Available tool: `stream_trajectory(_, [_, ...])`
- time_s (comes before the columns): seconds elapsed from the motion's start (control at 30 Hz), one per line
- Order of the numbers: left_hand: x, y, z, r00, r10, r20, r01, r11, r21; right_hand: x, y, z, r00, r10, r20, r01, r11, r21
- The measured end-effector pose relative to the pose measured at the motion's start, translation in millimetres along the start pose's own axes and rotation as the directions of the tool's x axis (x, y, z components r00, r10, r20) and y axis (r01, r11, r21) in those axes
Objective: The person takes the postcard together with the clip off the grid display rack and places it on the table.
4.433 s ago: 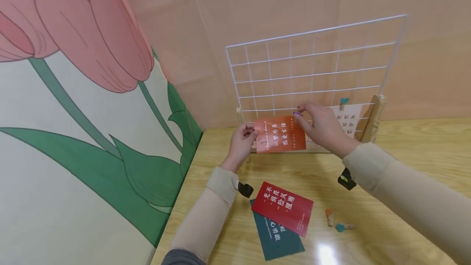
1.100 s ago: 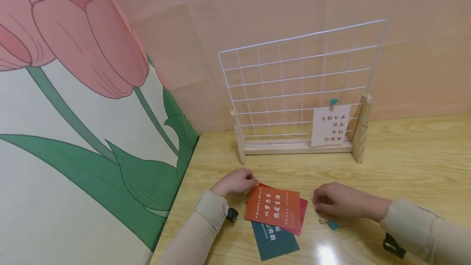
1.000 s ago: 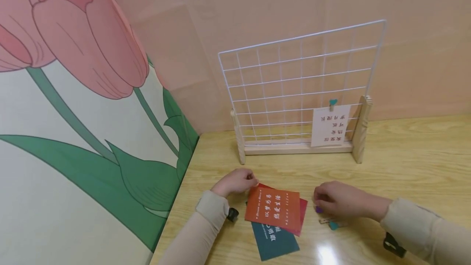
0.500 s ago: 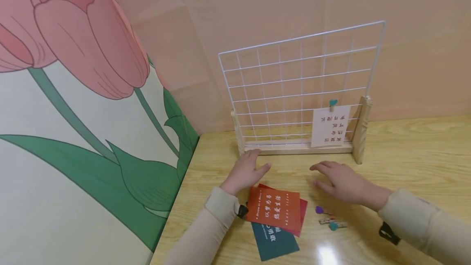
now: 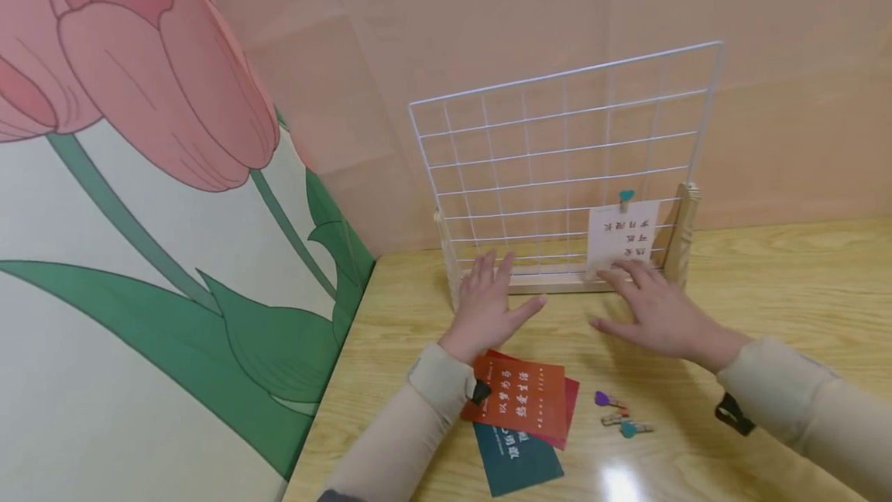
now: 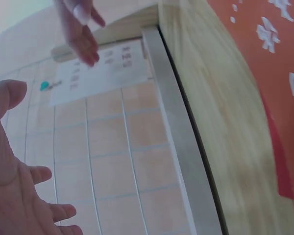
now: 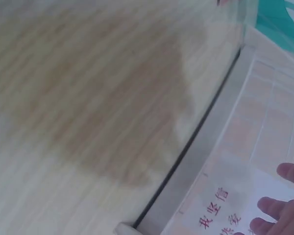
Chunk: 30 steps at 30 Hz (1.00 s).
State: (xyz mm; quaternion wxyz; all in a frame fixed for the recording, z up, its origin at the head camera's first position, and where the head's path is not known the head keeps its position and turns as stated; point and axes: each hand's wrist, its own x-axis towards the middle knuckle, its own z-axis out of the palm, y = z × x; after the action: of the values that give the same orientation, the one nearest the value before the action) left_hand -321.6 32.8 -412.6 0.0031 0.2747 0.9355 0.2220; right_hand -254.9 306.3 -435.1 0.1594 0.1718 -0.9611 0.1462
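Note:
In the head view my left hand [image 5: 484, 312] is spread with straight fingers in front of the left end of the wire grid stand's wooden base [image 5: 543, 283]. My right hand [image 5: 662, 316], fingers also extended, overlaps the lower part of a white card [image 5: 613, 235]. That card hangs on the white wire grid [image 5: 530, 149] from a clothespin with a teal heart [image 5: 626, 197]. Both hands hold nothing. Below my left hand an orange card [image 5: 526, 401] lies over a red card [image 5: 571, 401] and a dark green card [image 5: 519, 463].
Several small clothespins lie right of the cards, one with a purple heart [image 5: 602, 399] and one with a teal heart [image 5: 629, 429]. Wooden posts [image 5: 681, 235] hold the grid at its sides. A wall with a tulip picture [image 5: 167, 76] borders the table [image 5: 780, 293] on the left.
The orange card came down from the grid onto the other cards. My right hand let go of the purple-heart clothespin beside the others. Both hands then opened and moved up toward the stand.

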Motion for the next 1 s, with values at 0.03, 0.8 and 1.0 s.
stream_trajectory(0.03, [1.6, 2.4, 0.3, 1.0, 0.003, -0.002, -0.003, 1.0, 0.003, 1, 1, -2, 1.0, 0.004, -0.009, -0.004, 1.0, -0.002])
stream_trajectory(0.8, [31.1, 47.5, 18.2, 0.995, 0.091, -0.034, -0.088, 0.993, 0.081, 25, 18, -36, 0.987, 0.056, -0.15, -0.056, 0.998, 0.01])
stream_trajectory(1.0, [37.5, 59.9, 23.6, 0.995, 0.094, -0.02, -0.092, 0.99, 0.107, 31, 20, -41, 0.984, 0.081, -0.159, -0.077, 0.997, 0.03])
